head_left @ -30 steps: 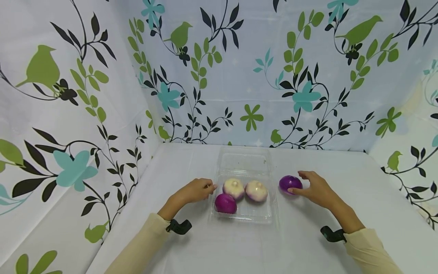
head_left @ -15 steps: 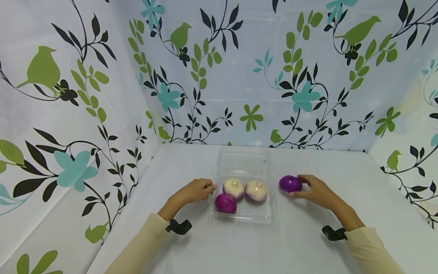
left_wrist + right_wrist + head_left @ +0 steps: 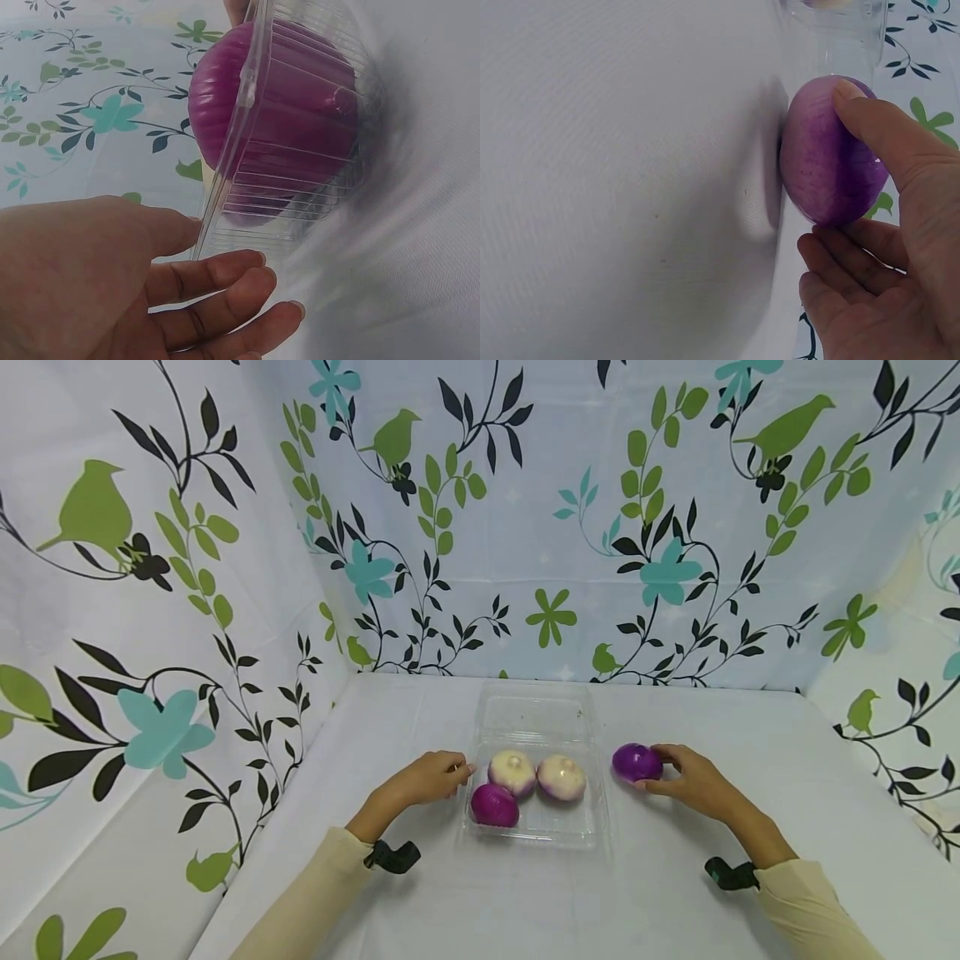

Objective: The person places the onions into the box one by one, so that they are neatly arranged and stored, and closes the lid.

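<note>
A clear plastic clamshell container [image 3: 558, 837] lies with its lid folded back. My left hand [image 3: 431, 777] pinches its left rim, thumb [image 3: 176, 232] on one side and curled fingers on the other. Inside sit a magenta onion [image 3: 495, 806] at the front left and two pale onions with purple-tinged sides, the left [image 3: 512, 772] and the right [image 3: 562, 778]. Right of the container, my right hand [image 3: 693, 779] grips a shiny purple onion [image 3: 636, 762] from its right side. In the right wrist view, the thumb presses this onion [image 3: 821, 157] while the fingers curl against its opposite side.
The transparent lid [image 3: 534, 712] lies flat behind the container. A white cloth [image 3: 420, 893] covers the table. Patterned curtains [image 3: 551, 510] with birds and leaves close off the back and sides.
The right hand's fingers have lowered and closed around the purple onion, and the thumb has shifted to its near right side. The left hand and container have stayed in place.
</note>
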Action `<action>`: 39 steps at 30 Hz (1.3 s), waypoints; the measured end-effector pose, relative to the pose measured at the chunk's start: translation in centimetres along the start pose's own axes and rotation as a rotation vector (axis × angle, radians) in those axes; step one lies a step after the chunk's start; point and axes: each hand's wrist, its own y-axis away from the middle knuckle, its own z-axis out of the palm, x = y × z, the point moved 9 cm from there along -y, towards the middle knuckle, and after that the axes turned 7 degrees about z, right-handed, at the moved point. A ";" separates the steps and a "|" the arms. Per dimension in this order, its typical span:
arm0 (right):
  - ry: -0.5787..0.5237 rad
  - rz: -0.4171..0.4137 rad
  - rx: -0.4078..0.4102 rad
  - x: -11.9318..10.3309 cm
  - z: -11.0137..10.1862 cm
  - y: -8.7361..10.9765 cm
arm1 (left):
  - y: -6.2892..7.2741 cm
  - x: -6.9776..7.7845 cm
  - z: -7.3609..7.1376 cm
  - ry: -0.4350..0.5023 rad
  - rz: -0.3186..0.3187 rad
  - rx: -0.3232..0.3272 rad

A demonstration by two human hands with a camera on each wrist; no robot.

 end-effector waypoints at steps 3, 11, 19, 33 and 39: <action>-0.005 0.002 0.003 0.0 0.0 0.0 | 0.0 0.0 0.0 0.000 -0.004 0.000; -0.013 -0.019 0.019 -0.8 -0.4 0.0 | 0.0 0.1 0.0 -0.005 -0.006 -0.002; -0.019 -0.053 0.037 -2.6 -1.4 0.4 | 0.0 0.1 -0.1 0.004 -0.007 0.002; -0.009 -0.052 0.030 -4.9 -2.6 1.4 | 0.0 0.1 0.0 -0.002 -0.012 0.003; -0.028 -0.056 0.005 -6.1 -2.4 1.8 | -0.1 0.1 0.0 -0.004 -0.008 0.004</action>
